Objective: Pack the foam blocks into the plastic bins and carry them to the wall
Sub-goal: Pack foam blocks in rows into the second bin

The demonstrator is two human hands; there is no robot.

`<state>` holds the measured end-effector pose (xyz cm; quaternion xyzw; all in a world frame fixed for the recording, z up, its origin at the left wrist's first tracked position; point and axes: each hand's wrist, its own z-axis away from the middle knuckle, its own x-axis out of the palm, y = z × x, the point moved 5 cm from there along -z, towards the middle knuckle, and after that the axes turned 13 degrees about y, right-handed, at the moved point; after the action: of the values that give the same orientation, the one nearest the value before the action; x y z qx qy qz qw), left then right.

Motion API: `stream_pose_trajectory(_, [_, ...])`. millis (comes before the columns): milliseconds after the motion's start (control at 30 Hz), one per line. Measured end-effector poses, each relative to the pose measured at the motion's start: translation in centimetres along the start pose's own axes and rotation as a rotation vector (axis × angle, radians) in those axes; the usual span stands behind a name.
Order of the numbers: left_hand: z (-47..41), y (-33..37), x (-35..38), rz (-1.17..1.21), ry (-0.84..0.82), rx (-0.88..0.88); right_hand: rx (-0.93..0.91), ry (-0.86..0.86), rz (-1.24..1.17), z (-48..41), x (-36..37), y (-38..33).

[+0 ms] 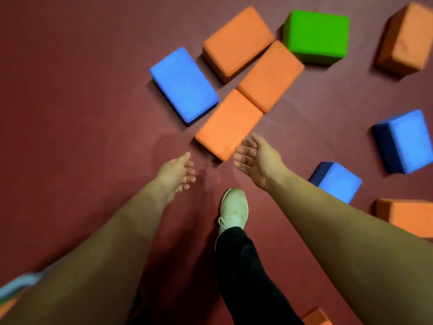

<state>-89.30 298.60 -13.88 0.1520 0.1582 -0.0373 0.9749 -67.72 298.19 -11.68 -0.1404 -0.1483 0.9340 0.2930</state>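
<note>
Several foam blocks lie scattered on the dark red floor. The nearest orange block (228, 124) lies flat just ahead of both hands. My right hand (256, 158) hangs open beside its near right corner, palm turned inward, holding nothing. My left hand (179, 173) is open a little to the left of that corner, fingers relaxed and empty. Behind it lie a second orange block (270, 75), a third orange block (236, 43), a blue block (184, 85) and a green block (316, 36).
More blocks sit to the right: an orange block (406, 37), a blue block on its side (404, 140), a smaller blue block (336, 181), an orange block (407, 215). My white shoe (234, 209) steps between my arms. A pale blue bin edge (20, 285) shows at lower left.
</note>
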Motion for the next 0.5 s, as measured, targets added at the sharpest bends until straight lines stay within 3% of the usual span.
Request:
stream_pose_trajectory(233, [-8.4, 7.2, 7.5, -0.069, 0.148, -0.056, 0.058, 0.058, 0.08, -10.0, -2.4, -2.5])
stream_pose_trajectory(500, [-18.6, 8.4, 6.9, 0.034, 0.303, -0.011, 0.157, 0.025, 0.174, -18.5, 3.2, 2.3])
